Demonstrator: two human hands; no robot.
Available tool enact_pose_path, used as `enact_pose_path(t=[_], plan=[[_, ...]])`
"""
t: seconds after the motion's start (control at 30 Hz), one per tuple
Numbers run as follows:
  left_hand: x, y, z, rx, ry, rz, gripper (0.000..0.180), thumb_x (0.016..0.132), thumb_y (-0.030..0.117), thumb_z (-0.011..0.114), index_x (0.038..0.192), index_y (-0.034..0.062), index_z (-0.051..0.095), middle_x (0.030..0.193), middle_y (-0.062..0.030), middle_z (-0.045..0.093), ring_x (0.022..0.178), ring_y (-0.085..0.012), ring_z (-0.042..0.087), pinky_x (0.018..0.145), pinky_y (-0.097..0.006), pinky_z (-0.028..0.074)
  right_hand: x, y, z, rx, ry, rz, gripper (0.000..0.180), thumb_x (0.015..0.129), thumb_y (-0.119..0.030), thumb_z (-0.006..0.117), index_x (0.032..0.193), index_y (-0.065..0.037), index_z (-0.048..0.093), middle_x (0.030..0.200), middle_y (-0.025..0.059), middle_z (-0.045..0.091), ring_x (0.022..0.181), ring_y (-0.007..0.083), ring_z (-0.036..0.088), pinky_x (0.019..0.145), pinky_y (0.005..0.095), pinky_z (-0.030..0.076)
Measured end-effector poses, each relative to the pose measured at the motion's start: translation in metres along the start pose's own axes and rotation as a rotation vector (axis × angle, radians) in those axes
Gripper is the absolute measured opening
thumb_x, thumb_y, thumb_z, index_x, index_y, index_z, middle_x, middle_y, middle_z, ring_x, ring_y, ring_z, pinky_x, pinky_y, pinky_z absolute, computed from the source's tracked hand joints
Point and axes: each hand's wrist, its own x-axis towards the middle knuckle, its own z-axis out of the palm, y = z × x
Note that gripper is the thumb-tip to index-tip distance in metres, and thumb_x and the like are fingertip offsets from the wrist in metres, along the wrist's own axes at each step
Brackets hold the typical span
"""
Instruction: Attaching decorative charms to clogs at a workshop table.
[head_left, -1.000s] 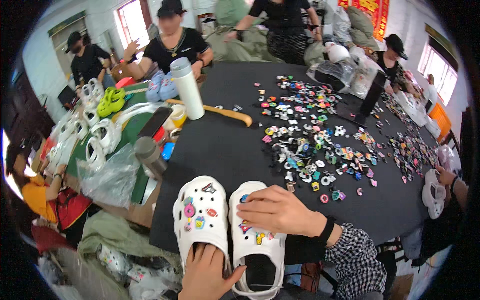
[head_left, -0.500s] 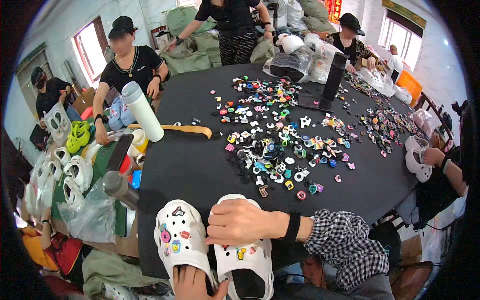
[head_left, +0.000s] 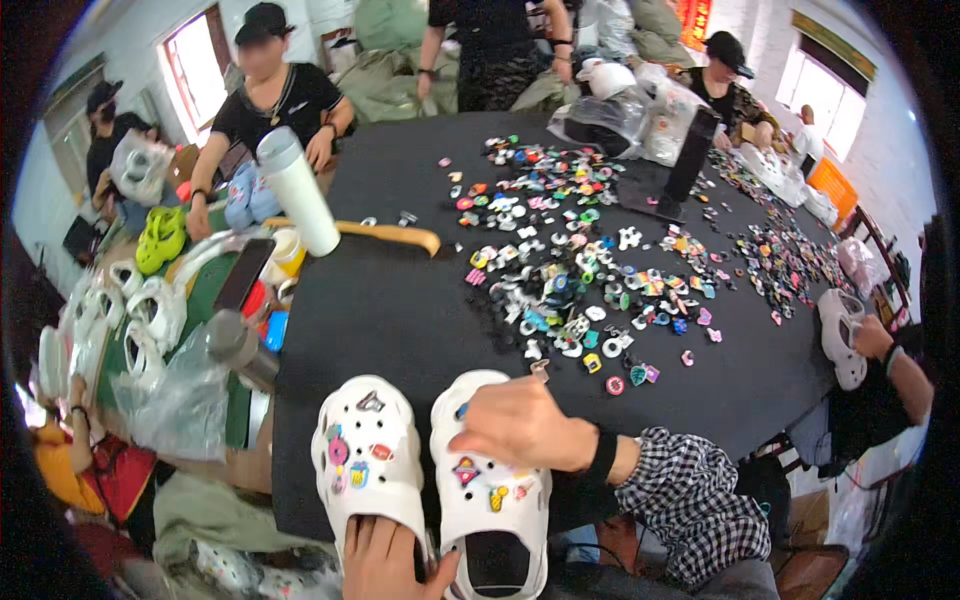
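Observation:
Two white clogs stand side by side at the table's near edge, toes pointing away. The left clog (head_left: 385, 495) carries a donut charm (head_left: 339, 453), a football charm (head_left: 381, 452) and a few others. My left hand (head_left: 385, 565) has its fingers inside that clog's opening, and its thumb rests against the right clog (head_left: 467, 510). A purple and red charm (head_left: 466, 472) and a yellow charm (head_left: 498, 498) sit on the right clog. Over its toe lies my right hand (head_left: 522, 425), fingers curled; whatever they hold is hidden.
Loose charms (head_left: 560, 290) spread across the black table (head_left: 370, 310). A white bottle (head_left: 300, 195), a wooden stick (head_left: 400, 235) and a black stand (head_left: 685, 165) are on it. More clogs (head_left: 155, 310) and a grey bottle (head_left: 240, 345) stand left. Several people work around.
My right hand has shifted and turned on the right clog's toe, uncovering the purple and red charm. My left hand stays in the left clog. The whole view has shifted slightly.

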Motion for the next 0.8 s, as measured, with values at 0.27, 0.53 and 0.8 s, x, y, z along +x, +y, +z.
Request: enact_pose_path(t=[0.27, 0.53, 0.8], plan=[[0.002, -0.003, 0.002, -0.033, 0.057, 0.026, 0.040, 0.077, 0.021, 0.070, 0.102, -0.0058, 0.056, 0.099, -0.0211, 0.055, 0.095, -0.0406, 0.051, 0.088, -0.048, 0.038, 0.001, 0.009, 0.000, 0.317, -0.100, 0.223, 0.025, 0.087, -0.020, 0.064, 0.071, -0.002, 0.056, 0.059, 0.0120, 0.049, 0.053, 0.0306, 0.052, 0.048, 0.0382, 0.040], [-0.001, -0.006, 0.003, -0.040, 0.056, 0.018, 0.039, 0.075, 0.020, 0.070, 0.103, -0.0044, 0.056, 0.100, -0.0205, 0.055, 0.096, -0.0404, 0.051, 0.087, -0.047, 0.040, -0.001, 0.009, -0.006, 0.255, -0.137, 0.285, 0.020, 0.091, -0.012, 0.057, 0.074, -0.002, 0.060, 0.064, 0.0090, 0.057, 0.056, 0.0199, 0.058, 0.053, 0.0307, 0.044], [0.001, -0.004, 0.000, -0.043, 0.029, 0.013, 0.043, 0.077, 0.022, 0.071, 0.106, -0.0059, 0.056, 0.103, -0.0230, 0.055, 0.099, -0.0427, 0.050, 0.088, -0.047, 0.040, 0.005, 0.005, -0.028, 0.469, -0.289, 0.361, 0.009, 0.083, -0.006, 0.069, 0.090, -0.002, 0.065, 0.089, 0.0064, 0.057, 0.071, 0.0167, 0.057, 0.058, 0.0267, 0.046]])
